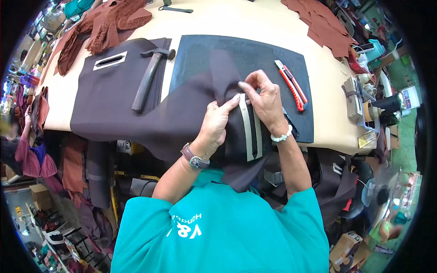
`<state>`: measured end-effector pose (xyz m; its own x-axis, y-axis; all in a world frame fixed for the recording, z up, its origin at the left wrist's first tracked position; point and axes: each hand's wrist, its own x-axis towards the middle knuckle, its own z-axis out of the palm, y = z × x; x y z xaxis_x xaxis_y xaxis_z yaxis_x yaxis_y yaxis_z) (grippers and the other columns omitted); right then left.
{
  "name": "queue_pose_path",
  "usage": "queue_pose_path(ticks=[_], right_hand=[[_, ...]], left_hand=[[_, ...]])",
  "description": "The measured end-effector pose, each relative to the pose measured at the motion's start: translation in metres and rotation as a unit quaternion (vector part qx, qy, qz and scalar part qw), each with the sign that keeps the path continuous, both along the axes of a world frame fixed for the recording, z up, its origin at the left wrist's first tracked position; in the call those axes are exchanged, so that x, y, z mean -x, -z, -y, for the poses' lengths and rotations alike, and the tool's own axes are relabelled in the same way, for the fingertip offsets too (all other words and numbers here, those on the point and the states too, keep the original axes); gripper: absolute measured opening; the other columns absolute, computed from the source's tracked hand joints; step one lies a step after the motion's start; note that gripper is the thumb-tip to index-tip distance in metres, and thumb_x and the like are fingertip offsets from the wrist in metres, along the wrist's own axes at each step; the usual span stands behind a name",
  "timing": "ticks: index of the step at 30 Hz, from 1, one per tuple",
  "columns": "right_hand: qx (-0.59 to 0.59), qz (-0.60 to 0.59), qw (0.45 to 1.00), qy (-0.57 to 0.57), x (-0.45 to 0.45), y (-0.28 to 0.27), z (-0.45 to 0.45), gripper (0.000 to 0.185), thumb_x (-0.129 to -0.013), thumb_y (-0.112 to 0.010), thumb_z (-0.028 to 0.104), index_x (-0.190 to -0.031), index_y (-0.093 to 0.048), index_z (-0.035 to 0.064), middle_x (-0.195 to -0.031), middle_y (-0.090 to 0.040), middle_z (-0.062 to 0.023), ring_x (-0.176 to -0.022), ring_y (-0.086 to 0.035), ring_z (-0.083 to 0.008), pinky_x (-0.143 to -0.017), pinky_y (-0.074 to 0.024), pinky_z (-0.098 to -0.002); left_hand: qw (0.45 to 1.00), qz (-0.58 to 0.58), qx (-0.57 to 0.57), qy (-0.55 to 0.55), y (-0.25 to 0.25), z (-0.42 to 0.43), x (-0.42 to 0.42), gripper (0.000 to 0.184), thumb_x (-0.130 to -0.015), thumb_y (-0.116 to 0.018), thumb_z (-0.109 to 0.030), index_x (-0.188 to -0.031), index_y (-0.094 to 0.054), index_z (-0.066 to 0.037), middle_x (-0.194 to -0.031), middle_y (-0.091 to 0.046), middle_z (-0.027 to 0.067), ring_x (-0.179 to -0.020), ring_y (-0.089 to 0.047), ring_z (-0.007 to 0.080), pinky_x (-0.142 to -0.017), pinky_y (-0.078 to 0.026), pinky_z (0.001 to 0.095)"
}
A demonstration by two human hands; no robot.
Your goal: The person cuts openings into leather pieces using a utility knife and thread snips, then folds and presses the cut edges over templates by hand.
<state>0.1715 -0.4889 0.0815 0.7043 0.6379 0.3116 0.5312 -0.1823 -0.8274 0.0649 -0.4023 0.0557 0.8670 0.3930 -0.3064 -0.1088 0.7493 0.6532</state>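
Note:
A dark brown leather-like sheet [182,107] drapes over the table's near edge and bends up between my hands. Set in it is a long zipper slot [252,136] framed by pale cream strips. My left hand [215,122] is closed on the sheet, its thumb pressed at the top end of the cream frame. On the other side, my right hand [266,100] has its thumb and fingers bent around the sheet's fold by that same end; some fingertips are hidden. The sheet is slightly blurred there.
A black cutting mat [195,54] lies beneath, bearing a red utility knife [293,86] and a dark tool [290,123] by my right wrist. Left, a hammer [149,79] rests on stacked brown panels [91,100]. Reddish-brown pieces [109,27] lie farther back.

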Motion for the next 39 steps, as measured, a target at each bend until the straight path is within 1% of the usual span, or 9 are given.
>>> queue_pose_path(ticks=[3, 9, 20, 22, 23, 25, 29, 34, 39], right_hand=[[-0.046, 0.229, 0.966, 0.108, 0.002, -0.003, -0.002, 0.011, -0.086, -0.055, 0.008, -0.092, -0.058, -0.0012, -0.08, -0.06, -0.0161, -0.076, -0.061, -0.0297, -0.064, -0.0471, -0.036], [-0.061, -0.027, 0.995, 0.07, 0.059, -0.007, -0.001, 0.029, -0.086, -0.055, 0.006, -0.114, -0.05, 0.0022, -0.085, -0.062, -0.0174, -0.073, -0.064, -0.0306, -0.063, -0.0492, -0.0369], [0.06, 0.016, 0.998, 0.023, 0.043, 0.009, 0.046, 0.047, -0.081, -0.055, 0.001, -0.126, -0.044, 0.0037, -0.087, -0.065, -0.0193, -0.077, -0.064, -0.0326, -0.069, -0.0505, -0.0371], [0.074, 0.034, 0.996, -0.019, 0.032, 0.013, 0.052, 0.048, -0.081, -0.054, -0.002, -0.127, -0.044, 0.0053, -0.087, -0.065, -0.0163, -0.078, -0.064, -0.0316, -0.071, -0.0494, -0.0371], [0.091, 0.058, 0.994, -0.029, 0.031, 0.013, 0.052, 0.049, -0.08, -0.055, -0.003, -0.127, -0.044, 0.0048, -0.087, -0.065, -0.0157, -0.078, -0.063, -0.0295, -0.072, -0.049, -0.0355], [0.123, 0.105, 0.985, -0.051, 0.03, 0.01, 0.051, 0.051, -0.079, -0.055, -0.006, -0.128, -0.045, 0.0038, -0.087, -0.065, -0.0144, -0.077, -0.063, -0.0253, -0.073, -0.048, -0.0322], [0.132, 0.166, 0.975, -0.067, 0.028, 0.015, 0.05, 0.052, -0.078, -0.06, -0.004, -0.127, -0.048, 0.0063, -0.085, -0.067, -0.0124, -0.075, -0.064, -0.0252, -0.07, -0.0492, -0.0325], [0.07, 0.242, 0.967, -0.035, 0.03, 0.027, 0.05, 0.051, -0.074, -0.065, 0.0, -0.123, -0.052, 0.0062, -0.08, -0.067, -0.0111, -0.067, -0.064, -0.0252, -0.062, -0.0497, -0.0341], [0.056, 0.288, 0.956, 0.007, 0.033, 0.04, 0.05, 0.05, -0.074, -0.065, -0.001, -0.123, -0.051, 0.001, -0.084, -0.067, -0.0122, -0.071, -0.065, -0.0233, -0.063, -0.0492, -0.0319]], left_hand=[[0.993, -0.068, -0.022, -0.092, 0.01, -0.004, -0.009, 0.015, -0.084, -0.064, -0.012, -0.094, -0.064, -0.001, -0.09, -0.066, 0.0064, -0.08, -0.063, 0.0132, -0.073, -0.05, 0.0263], [0.991, 0.062, -0.016, -0.115, -0.009, -0.018, -0.012, 0.016, -0.087, -0.061, -0.012, -0.096, -0.063, 0.0, -0.087, -0.066, 0.0076, -0.078, -0.063, 0.0151, -0.071, -0.053, 0.0285], [0.948, 0.065, -0.042, -0.308, -0.011, -0.082, 0.028, 0.021, -0.086, -0.061, -0.009, -0.106, -0.059, -0.005, -0.106, -0.061, 0.0038, -0.096, -0.058, 0.0158, -0.087, -0.046, 0.0328], [0.893, 0.003, -0.196, -0.406, 0.007, -0.111, 0.056, 0.022, -0.088, -0.059, -0.01, -0.109, -0.055, -0.005, -0.104, -0.06, 0.005, -0.097, -0.057, 0.0164, -0.085, -0.047, 0.0334], [0.806, -0.018, -0.322, -0.497, 0.004, -0.115, 0.06, 0.02, -0.088, -0.057, -0.008, -0.108, -0.057, -0.005, -0.097, -0.062, 0.0039, -0.092, -0.057, 0.0134, -0.073, -0.049, 0.0289], [0.589, -0.114, -0.62, -0.505, -0.031, -0.099, 0.062, 0.024, -0.085, -0.061, -0.008, -0.109, -0.059, -0.004, -0.106, -0.061, 0.0058, -0.098, -0.057, 0.0179, -0.083, -0.047, 0.034], [0.598, 0.101, -0.795, -0.005, -0.052, -0.065, 0.034, 0.023, -0.075, -0.067, -0.007, -0.098, -0.064, -0.004, -0.099, -0.062, 0.0101, -0.095, -0.058, 0.0235, -0.083, -0.046, 0.0339], [0.505, 0.176, -0.808, 0.246, -0.013, -0.063, -0.022, 0.019, -0.072, -0.065, -0.014, -0.089, -0.067, -0.004, -0.082, -0.064, 0.0123, -0.081, -0.061, 0.0288, -0.073, -0.048, 0.0379], [0.637, 0.141, -0.691, 0.311, -0.01, -0.076, -0.037, 0.016, -0.073, -0.068, -0.014, -0.085, -0.068, -0.004, -0.079, -0.064, 0.0115, -0.075, -0.062, 0.0269, -0.068, -0.049, 0.0336]])
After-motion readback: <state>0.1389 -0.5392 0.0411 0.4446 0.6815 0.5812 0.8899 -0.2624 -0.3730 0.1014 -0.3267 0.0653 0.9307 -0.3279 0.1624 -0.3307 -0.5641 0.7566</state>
